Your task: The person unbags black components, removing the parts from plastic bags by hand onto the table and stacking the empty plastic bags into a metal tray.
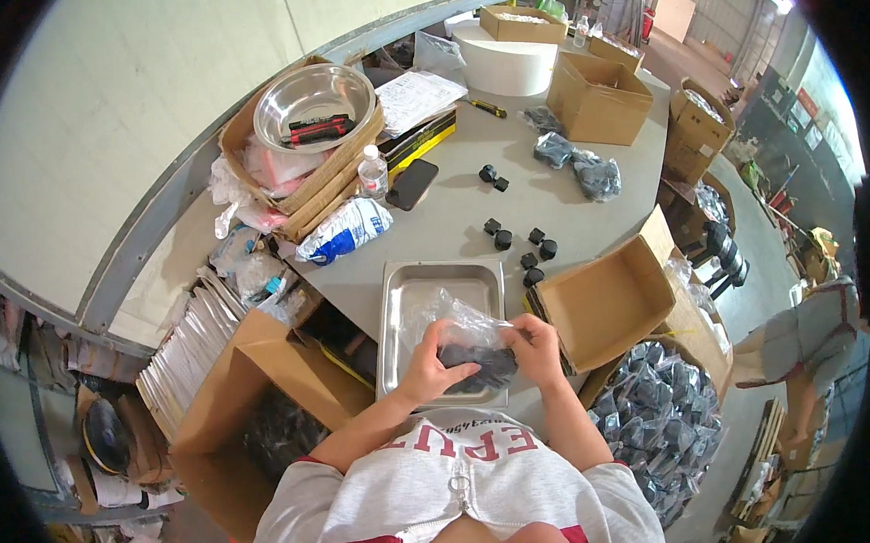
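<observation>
Over a shallow steel tray at the table's near edge, I hold a clear plastic bag with black parts bunched in its lower end. My left hand grips the bag's left side, with the thumb lying toward the black parts. Its right upper edge is pinched between the thumb and fingers of my right hand. Small black caps or blocks lie loose in little groups on the table beyond the tray. Part of the tray's floor is hidden by the bag and my hands.
An open cardboard box stands right of the tray, with many bagged black parts below it. At left are a steel bowl, a bottle and a phone. Another person is at far right.
</observation>
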Tool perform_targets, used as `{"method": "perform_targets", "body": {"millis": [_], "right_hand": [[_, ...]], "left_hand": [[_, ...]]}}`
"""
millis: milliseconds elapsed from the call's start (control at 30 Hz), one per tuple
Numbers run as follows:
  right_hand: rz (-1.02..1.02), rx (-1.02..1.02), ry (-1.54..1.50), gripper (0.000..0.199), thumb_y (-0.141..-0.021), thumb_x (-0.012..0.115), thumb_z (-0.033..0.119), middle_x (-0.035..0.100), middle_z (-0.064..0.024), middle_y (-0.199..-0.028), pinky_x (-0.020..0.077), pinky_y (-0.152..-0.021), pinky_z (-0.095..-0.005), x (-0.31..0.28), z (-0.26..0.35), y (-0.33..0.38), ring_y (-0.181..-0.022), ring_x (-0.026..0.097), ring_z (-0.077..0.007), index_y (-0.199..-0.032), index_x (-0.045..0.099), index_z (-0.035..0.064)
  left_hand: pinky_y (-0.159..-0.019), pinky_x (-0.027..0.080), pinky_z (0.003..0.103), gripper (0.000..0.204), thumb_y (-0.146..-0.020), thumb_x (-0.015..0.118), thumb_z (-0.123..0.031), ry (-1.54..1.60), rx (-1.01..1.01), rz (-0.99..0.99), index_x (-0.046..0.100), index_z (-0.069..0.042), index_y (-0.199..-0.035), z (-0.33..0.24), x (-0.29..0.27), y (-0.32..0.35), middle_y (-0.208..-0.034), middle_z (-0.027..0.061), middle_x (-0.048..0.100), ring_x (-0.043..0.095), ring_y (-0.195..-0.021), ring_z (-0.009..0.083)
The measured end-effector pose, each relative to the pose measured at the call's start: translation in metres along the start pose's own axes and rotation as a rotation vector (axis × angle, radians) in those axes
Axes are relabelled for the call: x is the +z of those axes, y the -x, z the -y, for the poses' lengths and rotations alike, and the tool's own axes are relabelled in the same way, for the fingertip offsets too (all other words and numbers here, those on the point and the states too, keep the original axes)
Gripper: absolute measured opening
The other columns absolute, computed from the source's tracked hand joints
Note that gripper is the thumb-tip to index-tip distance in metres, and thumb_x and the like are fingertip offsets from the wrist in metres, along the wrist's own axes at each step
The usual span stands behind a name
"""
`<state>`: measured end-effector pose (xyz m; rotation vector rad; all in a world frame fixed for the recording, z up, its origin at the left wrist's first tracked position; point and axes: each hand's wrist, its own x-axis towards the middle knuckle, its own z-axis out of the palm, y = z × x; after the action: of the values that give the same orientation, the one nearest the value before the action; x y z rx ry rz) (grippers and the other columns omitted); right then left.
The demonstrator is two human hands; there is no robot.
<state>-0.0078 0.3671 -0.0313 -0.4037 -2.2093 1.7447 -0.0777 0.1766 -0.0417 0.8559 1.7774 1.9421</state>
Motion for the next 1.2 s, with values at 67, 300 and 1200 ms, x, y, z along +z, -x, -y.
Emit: {"method": "perform_targets", "body": {"millis": [67,300,1200], "right_hand": [[-0.095,-0.14,0.141,0.006,-0.079,0.065,0.005,0.058,-0.0044,-0.067,0.0421,-0.054,-0.0256,-0.009,0.004,-0.007,-0.059,0.054,-0.0152,-0.08,0.06,0.0011],[-0.2,-0.375,0.528,0.01,-0.072,0.066,0.005,0.055,-0.01,-0.074,0.0424,-0.072,-0.0392,-0.011,0.023,-0.033,-0.078,0.054,-0.0301,-0.075,0.057,0.0031],[-0.502,-0.345,0.78,0.035,-0.09,0.053,0.032,0.063,-0.0189,-0.093,0.0453,-0.076,-0.0411,-0.128,-0.088,-0.297,-0.085,0.059,-0.0338,-0.098,0.061,-0.0015]], "left_hand": [[-0.082,0.044,0.029,0.064,-0.069,0.078,-0.01,-0.018,-0.036,0.065,0.041,-0.005,-0.121,0.0,-0.004,-0.005,-0.095,0.0072,0.059,0.056,-0.091,0.0151],[-0.079,0.045,0.03,0.066,-0.071,0.078,-0.024,-0.339,-0.353,0.306,0.042,-0.005,-0.123,0.01,-0.027,-0.028,-0.095,0.0091,0.06,0.057,-0.089,0.0153],[-0.07,0.048,0.03,0.014,-0.08,0.059,-0.011,-0.411,-0.234,-1.463,0.058,-0.001,-0.09,0.031,-0.266,0.166,-0.079,0.0104,0.063,0.061,-0.075,0.0183]]}}
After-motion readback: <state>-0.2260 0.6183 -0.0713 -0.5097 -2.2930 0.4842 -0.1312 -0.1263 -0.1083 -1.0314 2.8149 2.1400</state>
